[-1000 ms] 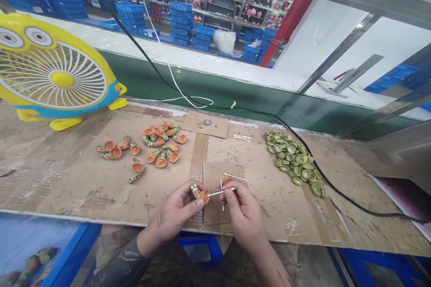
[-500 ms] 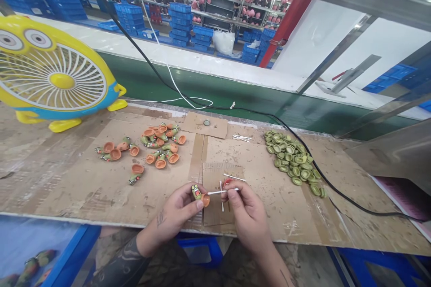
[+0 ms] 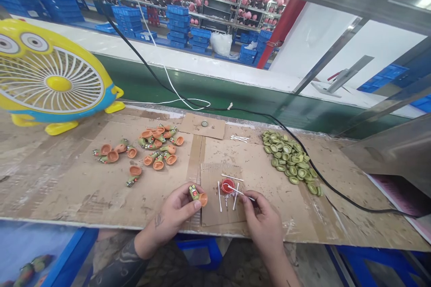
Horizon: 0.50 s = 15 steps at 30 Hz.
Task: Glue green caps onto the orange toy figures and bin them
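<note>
A figure (image 3: 197, 194) is pinched in the left hand (image 3: 182, 208), a swab (image 3: 240, 192) in the right hand (image 3: 265, 219), dipped in the pot (image 3: 227, 190); the left pile's (image 3: 167, 148) progress cannot be told.

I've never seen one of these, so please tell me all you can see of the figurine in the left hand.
The figurine has a green body with two round yellowish eyes, a red patch below them and an orange, cup-like end. It looks painted; its material is unclear. It is tilted, with the eyes toward the picture's upper left and the cup-like end toward the lower right. The left hand holds it between thumb and fingers.
</note>
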{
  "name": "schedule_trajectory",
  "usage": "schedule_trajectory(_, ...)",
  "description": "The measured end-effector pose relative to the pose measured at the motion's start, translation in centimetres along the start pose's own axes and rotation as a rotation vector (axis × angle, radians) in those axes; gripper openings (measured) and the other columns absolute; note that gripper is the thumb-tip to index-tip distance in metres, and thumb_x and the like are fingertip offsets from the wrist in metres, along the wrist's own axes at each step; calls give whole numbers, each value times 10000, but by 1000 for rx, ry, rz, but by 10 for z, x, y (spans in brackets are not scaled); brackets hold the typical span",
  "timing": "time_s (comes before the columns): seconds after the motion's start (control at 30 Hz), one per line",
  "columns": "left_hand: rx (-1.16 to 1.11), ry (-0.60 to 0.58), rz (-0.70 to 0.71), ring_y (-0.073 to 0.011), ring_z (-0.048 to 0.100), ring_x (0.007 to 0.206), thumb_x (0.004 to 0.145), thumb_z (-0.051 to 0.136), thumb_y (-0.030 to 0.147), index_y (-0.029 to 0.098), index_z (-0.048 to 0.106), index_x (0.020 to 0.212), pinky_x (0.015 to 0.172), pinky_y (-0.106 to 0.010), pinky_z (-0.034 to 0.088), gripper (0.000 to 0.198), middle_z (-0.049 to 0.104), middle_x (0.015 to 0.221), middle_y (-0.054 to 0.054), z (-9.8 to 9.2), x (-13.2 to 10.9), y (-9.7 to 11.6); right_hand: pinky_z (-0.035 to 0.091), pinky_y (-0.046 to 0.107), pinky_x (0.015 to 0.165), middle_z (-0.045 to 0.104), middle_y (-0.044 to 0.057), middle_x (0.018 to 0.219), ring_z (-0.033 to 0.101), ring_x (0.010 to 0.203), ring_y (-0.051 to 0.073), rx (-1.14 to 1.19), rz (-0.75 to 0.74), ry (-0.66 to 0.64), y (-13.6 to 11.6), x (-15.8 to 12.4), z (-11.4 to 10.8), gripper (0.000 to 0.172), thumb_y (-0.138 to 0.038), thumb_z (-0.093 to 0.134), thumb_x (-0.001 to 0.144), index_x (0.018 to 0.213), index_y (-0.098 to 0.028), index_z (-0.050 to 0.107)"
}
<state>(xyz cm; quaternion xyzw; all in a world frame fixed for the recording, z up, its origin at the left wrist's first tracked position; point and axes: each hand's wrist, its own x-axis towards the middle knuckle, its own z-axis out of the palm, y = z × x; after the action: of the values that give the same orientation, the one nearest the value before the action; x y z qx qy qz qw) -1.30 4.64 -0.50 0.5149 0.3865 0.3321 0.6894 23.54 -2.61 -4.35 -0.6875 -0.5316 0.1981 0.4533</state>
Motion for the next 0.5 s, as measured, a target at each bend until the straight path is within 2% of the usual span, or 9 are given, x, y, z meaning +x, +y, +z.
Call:
schedule_trajectory(0.1,-1,7,0,-155,489,822,850,767,517,162,662,1009,756,-270,411,403,569,892,-20,0,1,-1,524,310,767,748,34,909,699,831,197,-140,-132,3,3,0,0,187,-355,570,1003,958,-223,694)
schedule_trajectory(0.17,-3,5,-2,-148,473,796,852,766,511,166,663,1014,729,-265,399,395,560,879,-12,0,1,-1,509,328,783,730,38,905,683,843,204,-222,-162,1,5,-1,1,183,-334,550,1007,940,-218,673)
schedule_trajectory(0.37,-7,9,4,-146,457,767,854,765,496,167,664,1013,701,-267,385,379,552,857,-6,1,1,1,484,380,817,687,64,917,627,894,241,-289,-137,-45,7,1,6,147,-293,539,990,890,-223,621)
schedule_trajectory(0.5,-4,17,15,-148,470,765,856,761,497,164,668,1016,703,-272,391,381,556,847,-8,1,2,0,480,431,884,676,94,1014,613,991,280,-222,-151,59,-10,-1,-1,83,-302,596,957,955,-227,631)
